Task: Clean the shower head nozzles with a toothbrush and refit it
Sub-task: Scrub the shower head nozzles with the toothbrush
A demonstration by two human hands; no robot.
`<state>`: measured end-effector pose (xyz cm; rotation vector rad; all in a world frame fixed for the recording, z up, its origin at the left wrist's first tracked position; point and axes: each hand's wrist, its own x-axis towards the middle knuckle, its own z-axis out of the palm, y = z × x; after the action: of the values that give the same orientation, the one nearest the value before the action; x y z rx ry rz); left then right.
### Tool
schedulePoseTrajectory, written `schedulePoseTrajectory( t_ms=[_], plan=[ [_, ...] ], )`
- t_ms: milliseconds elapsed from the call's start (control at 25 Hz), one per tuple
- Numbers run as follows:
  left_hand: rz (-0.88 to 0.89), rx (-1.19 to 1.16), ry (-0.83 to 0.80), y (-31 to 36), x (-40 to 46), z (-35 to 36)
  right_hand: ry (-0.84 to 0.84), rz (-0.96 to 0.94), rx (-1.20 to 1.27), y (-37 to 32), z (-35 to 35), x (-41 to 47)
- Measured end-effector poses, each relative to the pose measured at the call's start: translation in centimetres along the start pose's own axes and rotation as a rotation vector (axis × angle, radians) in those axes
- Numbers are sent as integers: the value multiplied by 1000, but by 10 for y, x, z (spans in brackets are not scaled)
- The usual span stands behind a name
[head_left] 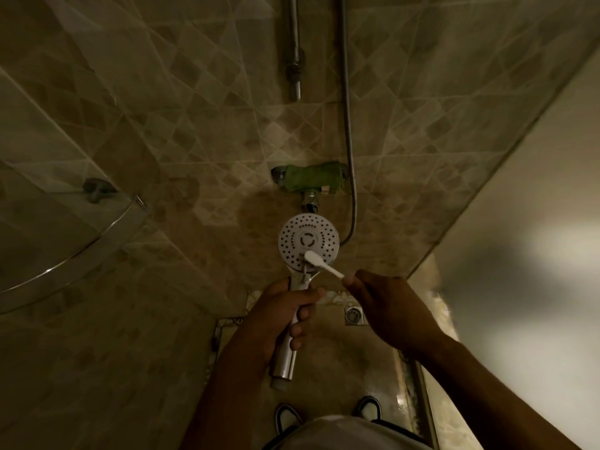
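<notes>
The left hand (276,316) is wrapping its fingers and thumb round the chrome handle of the shower head (308,243), gripping it about midway, so that the white round face is pointing up toward the camera and the bare end of the handle is sticking out below the hand. The right hand (386,306) is pinching the far end of a white toothbrush (324,265) between its fingertips, with the fingers drawn close together and the back of the hand turned to the camera; how the thumb is lying cannot be told. The brush head is lying on the lower part of the nozzle face, close to where the face meets the handle, and the brush's thin handle is slanting down and right to the pinching fingers. The shower head is being held in front of the tiled wall (194,125), just below the mixer valve (311,178), which is wrapped in something green. A metal hose (349,125) is hanging down the wall just right of the valve and curving in behind the shower head. A floor drain (354,315) is showing between the two hands, and a glass corner shelf (65,235) is sitting on the wall well to the left.
</notes>
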<state>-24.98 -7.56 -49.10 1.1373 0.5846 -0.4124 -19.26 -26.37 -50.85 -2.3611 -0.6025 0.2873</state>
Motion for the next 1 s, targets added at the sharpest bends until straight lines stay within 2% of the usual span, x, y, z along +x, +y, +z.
schedulePoseTrajectory(
  t_ms=[200, 400, 560, 640, 840, 1000],
  plan=[
    [5, 42, 34, -2, -1, 0, 109, 132, 104, 3, -5, 14],
    [11, 17, 35, -1, -2, -5, 5, 8, 67, -7, 17, -5],
    [0, -25, 20, -2, -1, -5, 93, 123, 91, -3, 0, 18],
    [-15, -57, -1, -3, 0, -6, 118, 115, 88, -5, -1, 20],
    [-27, -283, -143, -2, -1, -13, -26, 5, 37, -15, 18, -5],
    [-6, -327, -209, -2, 0, -12, 123, 69, 96, -16, 4, 9]
  ],
)
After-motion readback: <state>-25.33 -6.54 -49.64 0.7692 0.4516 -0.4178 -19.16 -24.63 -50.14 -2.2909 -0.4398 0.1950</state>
